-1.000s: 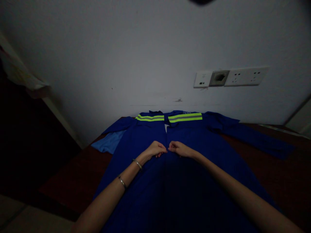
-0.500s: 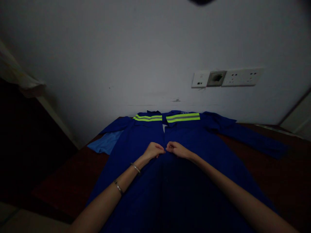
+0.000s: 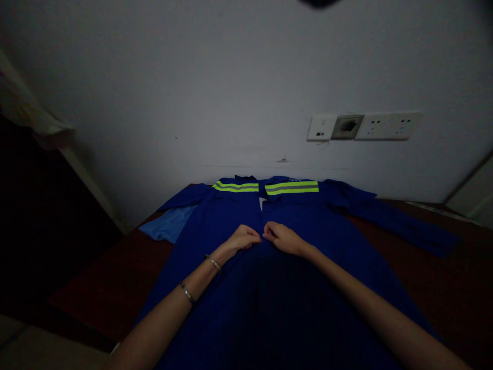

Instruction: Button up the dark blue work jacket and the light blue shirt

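A long blue work garment (image 3: 304,213) with yellow-green and grey reflective bands lies front side up, its collar toward the wall. Its front is parted near the chest, where a whitish patch shows through. My left hand (image 3: 242,238) is closed in a pinch at the left edge of the front opening. Close beside it, my right hand (image 3: 284,238) pinches at the opening's right edge, fingers curled. The fingertips nearly meet over the centre line; whatever small fastening lies between them is too dark to make out. Two bangles circle my left wrist and forearm.
Beneath the garment is a dark reddish table (image 3: 115,262). A light blue cloth (image 3: 167,224) pokes out under the left sleeve. The right sleeve (image 3: 400,221) stretches along the tabletop. Behind stands a grey-white wall (image 3: 192,92) with socket plates (image 3: 389,126). Some fabric (image 3: 34,115) hangs at far left.
The view has shifted very slightly. My right hand has moved up a little with its fingers more curled; the left hand stays at about the same spot on the garment.
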{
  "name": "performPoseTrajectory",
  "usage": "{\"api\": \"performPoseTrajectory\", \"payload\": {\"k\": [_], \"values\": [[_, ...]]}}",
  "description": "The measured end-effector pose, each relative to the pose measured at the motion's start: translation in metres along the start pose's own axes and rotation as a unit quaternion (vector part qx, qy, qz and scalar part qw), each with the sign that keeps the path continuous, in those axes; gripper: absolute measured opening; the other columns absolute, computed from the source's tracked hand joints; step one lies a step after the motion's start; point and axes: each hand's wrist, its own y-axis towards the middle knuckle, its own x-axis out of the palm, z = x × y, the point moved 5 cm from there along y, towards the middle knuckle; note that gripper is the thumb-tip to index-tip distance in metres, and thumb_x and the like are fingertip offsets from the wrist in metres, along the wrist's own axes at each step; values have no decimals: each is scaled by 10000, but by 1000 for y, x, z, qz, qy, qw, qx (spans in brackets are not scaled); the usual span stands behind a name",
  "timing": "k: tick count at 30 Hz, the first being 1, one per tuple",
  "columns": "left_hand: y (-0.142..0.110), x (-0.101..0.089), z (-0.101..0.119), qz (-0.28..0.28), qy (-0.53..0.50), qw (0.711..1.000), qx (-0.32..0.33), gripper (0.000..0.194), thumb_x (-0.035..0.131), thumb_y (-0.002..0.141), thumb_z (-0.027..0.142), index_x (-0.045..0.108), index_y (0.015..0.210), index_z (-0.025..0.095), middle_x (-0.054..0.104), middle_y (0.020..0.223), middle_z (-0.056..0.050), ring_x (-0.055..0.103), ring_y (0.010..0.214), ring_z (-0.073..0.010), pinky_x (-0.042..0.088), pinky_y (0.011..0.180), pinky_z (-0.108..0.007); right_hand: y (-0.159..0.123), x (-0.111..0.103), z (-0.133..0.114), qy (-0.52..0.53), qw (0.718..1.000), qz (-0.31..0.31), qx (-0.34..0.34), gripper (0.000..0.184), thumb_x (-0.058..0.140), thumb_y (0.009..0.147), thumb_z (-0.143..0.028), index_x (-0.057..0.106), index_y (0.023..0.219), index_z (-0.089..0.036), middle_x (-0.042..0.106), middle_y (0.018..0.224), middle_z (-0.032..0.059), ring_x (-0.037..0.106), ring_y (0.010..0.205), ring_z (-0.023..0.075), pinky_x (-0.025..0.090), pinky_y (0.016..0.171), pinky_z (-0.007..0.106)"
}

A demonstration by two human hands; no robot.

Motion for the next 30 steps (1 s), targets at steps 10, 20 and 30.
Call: {"api": "performPoseTrajectory", "payload": {"k": [10,20,30], "values": [[-1,-1,2,-26,4,1000,9,103,565,604,224,539,569,131,389,358,72,296,331,-42,177,362,-181,-10,-6,-19,-202,977,21,-71,170,351,894,-301,470,930,-186,539,932,39,542,746,139,285,546,224],[0,-3,-1,-46,6,999,17,131,559,623,247,535,564,133,391,368,69,293,333,-40,181,367,-186,-13,-7,-25,-207,974,35,-87,163,360,891,-275,480,930,-171,543,923,51,541,772,136,319,564,215],[-2,-6,-3,-36,-42,998,10,204,591,641,272,637,738,98,460,460,50,336,360,-27,203,366,-176,-6,-6,-9,30,998,42,-30,106,511,773,-219,589,801,-153,595,739,23,531,622,100,373,568,203]]}}
